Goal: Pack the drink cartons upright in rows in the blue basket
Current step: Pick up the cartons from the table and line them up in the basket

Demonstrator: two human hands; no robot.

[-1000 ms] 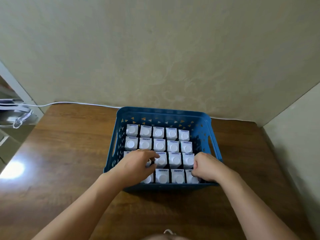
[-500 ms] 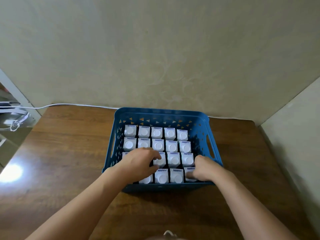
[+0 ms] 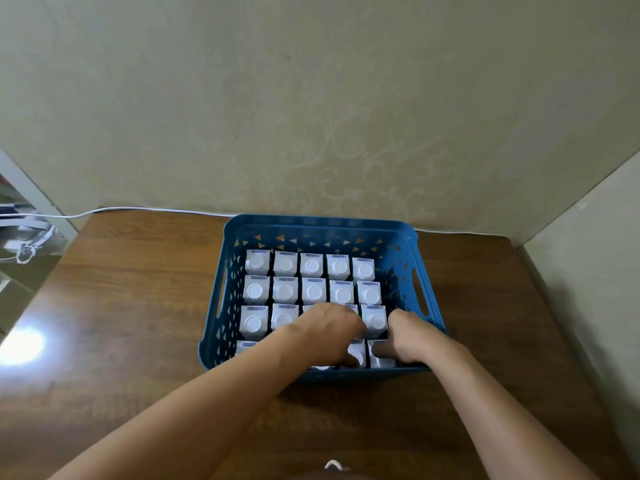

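The blue basket [image 3: 322, 225] stands on the wooden table, against the wall. White drink cartons [image 3: 313, 292] stand upright in it, in rows of five, round caps up. My left hand [image 3: 323, 332] lies over the middle of the two near rows, its bent fingers down on a front-row carton [image 3: 358, 355]. My right hand [image 3: 410, 336] is in the near right corner, thumb and fingers around the front right carton [image 3: 381, 362]. Both hands hide parts of the two near rows.
A white cable [image 3: 145, 210] runs along the table's far edge by the wall. A side wall [image 3: 588, 271] closes in the table on the right. At the left, beyond the table's edge, hangs some white gear [image 3: 24, 244].
My left hand has slid right from the basket's left part to its middle, uncovering the left cartons of the third row. My right hand has stayed at the near right corner.
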